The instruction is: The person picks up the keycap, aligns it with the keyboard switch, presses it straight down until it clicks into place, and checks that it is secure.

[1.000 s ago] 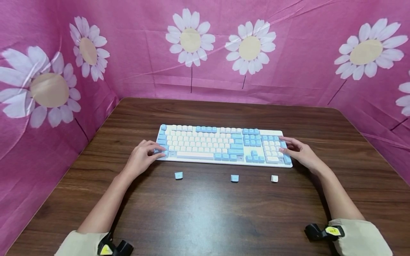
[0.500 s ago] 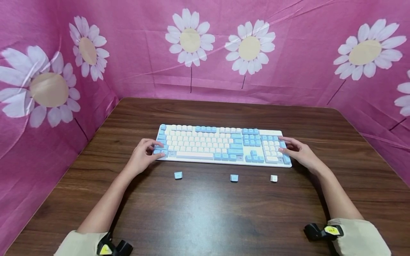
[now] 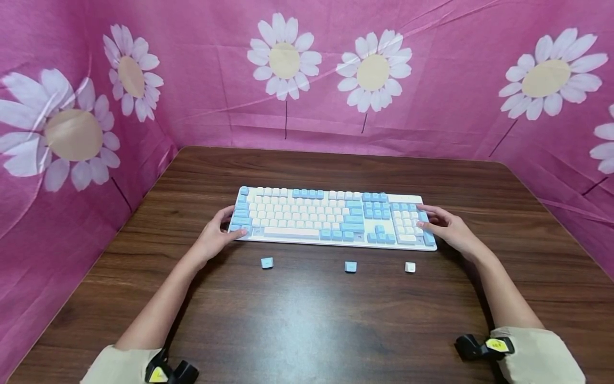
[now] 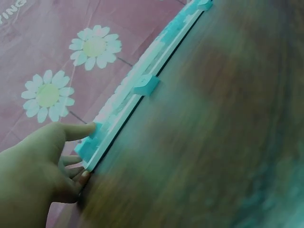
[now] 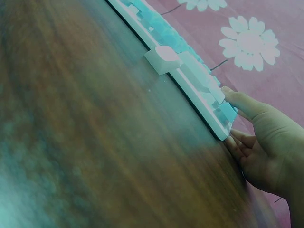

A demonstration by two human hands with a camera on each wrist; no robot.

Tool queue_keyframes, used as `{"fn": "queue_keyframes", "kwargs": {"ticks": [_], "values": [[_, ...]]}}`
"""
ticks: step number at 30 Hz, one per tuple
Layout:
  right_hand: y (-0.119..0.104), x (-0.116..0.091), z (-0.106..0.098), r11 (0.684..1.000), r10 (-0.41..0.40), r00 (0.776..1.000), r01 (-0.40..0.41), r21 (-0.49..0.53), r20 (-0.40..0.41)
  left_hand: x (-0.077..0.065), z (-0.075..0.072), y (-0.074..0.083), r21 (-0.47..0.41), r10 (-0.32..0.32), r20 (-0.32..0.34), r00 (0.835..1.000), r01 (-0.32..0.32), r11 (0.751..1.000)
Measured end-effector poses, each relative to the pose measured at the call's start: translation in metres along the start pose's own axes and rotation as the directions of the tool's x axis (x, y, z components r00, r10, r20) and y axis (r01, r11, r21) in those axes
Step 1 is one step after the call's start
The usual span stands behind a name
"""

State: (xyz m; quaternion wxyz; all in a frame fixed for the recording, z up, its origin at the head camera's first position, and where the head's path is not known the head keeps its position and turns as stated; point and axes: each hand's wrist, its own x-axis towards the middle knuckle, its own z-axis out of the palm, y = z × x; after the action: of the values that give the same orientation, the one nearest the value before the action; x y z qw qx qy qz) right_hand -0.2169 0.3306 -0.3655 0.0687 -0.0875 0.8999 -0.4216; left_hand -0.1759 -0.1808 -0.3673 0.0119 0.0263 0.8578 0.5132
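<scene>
A white and light-blue keyboard [image 3: 299, 233] lies across the table in the head view. Its left end is gripped by my left hand [image 3: 214, 234], thumb over the lower corner keys and fingers around the side edge. At the other end, my right hand [image 3: 449, 230] holds the number-pad side, thumb on top and fingers along the edge. In front of the keyboard lie three loose keycaps: a blue one [image 3: 266, 263] on the left, another blue keycap [image 3: 350, 267] in the middle and a white keycap [image 3: 410, 268] on the right. Several gaps show in the bottom key row.
The dark wooden table [image 3: 307, 320] extends in front of and behind the keyboard. A pink cloth [image 3: 326, 128] printed with daisies hangs around its back and sides. Black wrist cameras sit on both beige sleeves [image 3: 539, 354].
My left hand's fingers have moved off the left column of keys and down around the keyboard's side edge, the thumb staying on top. The right hand and loose keycaps have stayed put.
</scene>
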Motion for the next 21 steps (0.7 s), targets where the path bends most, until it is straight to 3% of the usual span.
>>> {"fn": "queue_keyframes", "kwargs": {"ticks": [4,7,16,21], "values": [[-0.001,-0.001,0.000,1.000,-0.008,1.000,0.008,0.006,0.000,0.001,0.002,0.006,-0.066,-0.141,0.019,0.990,0.142,0.988],[-0.001,-0.001,0.000,1.000,-0.011,1.000,0.011,0.014,0.002,0.002,0.003,0.010,-0.139,-0.195,0.023,0.981,0.196,0.971],[-0.002,-0.001,0.000,1.000,-0.006,1.000,0.006,0.020,-0.002,0.007,0.003,0.015,-0.169,-0.232,0.027,0.972,0.233,0.958],[-0.001,-0.001,0.000,1.000,-0.009,1.000,0.009,0.025,0.001,0.008,0.005,0.015,-0.209,-0.243,-0.008,0.970,0.236,0.949]]}}
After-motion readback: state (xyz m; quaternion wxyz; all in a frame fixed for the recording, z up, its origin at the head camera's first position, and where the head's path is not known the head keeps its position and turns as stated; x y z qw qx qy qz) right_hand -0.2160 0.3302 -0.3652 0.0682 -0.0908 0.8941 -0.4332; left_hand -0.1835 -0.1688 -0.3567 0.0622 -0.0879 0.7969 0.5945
